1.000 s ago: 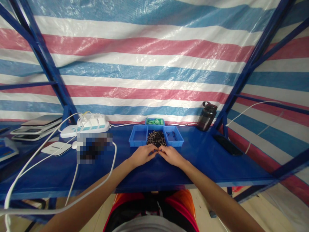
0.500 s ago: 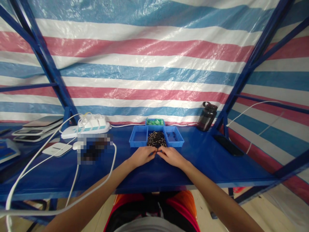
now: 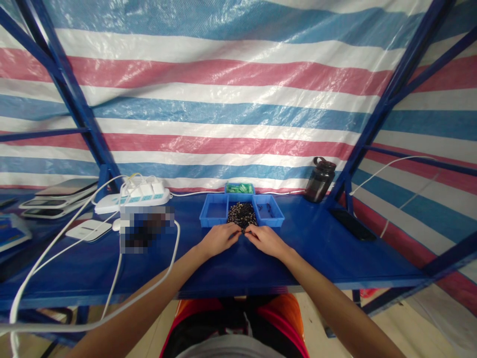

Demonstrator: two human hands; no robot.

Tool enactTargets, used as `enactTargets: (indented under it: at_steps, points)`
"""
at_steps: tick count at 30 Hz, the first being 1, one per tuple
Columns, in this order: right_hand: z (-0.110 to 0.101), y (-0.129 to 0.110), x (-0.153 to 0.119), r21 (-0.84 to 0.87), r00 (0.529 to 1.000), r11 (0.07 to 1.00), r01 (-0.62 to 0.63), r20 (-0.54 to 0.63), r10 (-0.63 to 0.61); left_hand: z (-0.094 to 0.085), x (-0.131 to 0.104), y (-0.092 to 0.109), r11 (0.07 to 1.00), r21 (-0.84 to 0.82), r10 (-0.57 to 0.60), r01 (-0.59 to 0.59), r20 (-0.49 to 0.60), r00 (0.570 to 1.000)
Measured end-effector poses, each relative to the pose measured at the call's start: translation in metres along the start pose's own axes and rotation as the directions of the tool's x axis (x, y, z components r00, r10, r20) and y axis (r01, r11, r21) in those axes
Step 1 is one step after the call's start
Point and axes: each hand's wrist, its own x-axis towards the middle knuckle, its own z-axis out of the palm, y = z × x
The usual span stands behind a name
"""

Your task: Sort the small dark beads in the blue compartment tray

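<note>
1. Hands meet at the near edge of the dark pile, the left hand (image 3: 221, 239) and the right hand (image 3: 266, 239) reaching in from either side, fingertips almost touching. From where I stand, the thumb and fingers of each are drawn in narrow, as in a pinch. Something tiny and dark may be between them, but I cannot tell what it is, or which hand grips it.

2. Little has shifted over the last moment. Both hands keep nearly the same place, with only a slight change at the fingertips. To me that suggests close finger work on something small, rather than any carrying.

3. Small dark pieces (image 3: 242, 214) with pale glints lie heaped just beyond the fingertips. The hands cover the near side, so I can't see what edges the heap there.

4. Flanking the heap are a left blue tray (image 3: 214, 222) and a right blue tray (image 3: 272, 223); the right one has a few dark bits in it. Behind the heap, a rear tray (image 3: 239, 195) holds green pieces (image 3: 239, 188).

5. Farther off on the blue bench (image 3: 238, 271) stand a dark bottle (image 3: 319, 181) and, nearer its right end, a flat black device (image 3: 352, 223). A white power strip (image 3: 156, 196) sits toward the left, with plugs in it.
</note>
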Motion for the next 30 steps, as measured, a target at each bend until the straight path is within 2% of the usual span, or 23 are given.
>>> enactTargets:
  at_steps: [5,7,11,14,18,24,30]
  points:
    - [0.004,-0.002,0.001,-0.083,0.995,0.994,0.078,0.065,-0.072,0.000,-0.001,0.005,0.991,-0.003,0.135,-0.135,0.067,0.989]
    - [0.004,-0.003,0.001,-0.096,0.995,0.992,0.076,0.066,-0.070,0.000,-0.001,0.006,0.989,-0.002,0.146,-0.146,0.074,0.987]
    - [0.000,-0.002,0.001,-0.068,0.999,0.997,0.030,0.024,-0.029,-0.002,-0.001,0.002,0.998,-0.001,0.056,-0.056,0.033,0.998]
    - [-0.002,-0.001,0.000,-0.056,1.000,0.998,0.009,0.000,-0.009,-0.001,0.000,-0.002,1.000,0.002,-0.006,0.005,0.056,0.998]
    - [-0.004,-0.004,-0.001,-0.019,0.999,0.999,0.046,-0.010,-0.046,0.003,0.000,-0.002,1.000,-0.005,0.008,-0.008,0.114,0.993]
    - [-0.006,-0.006,-0.001,0.042,0.998,0.998,0.053,-0.026,-0.052,0.004,-0.001,-0.001,1.000,-0.003,0.007,-0.007,0.118,0.993]
    - [-0.003,-0.001,0.000,0.003,1.000,1.000,0.015,0.005,-0.015,0.001,-0.001,0.000,1.000,0.007,-0.023,0.022,0.116,0.993]
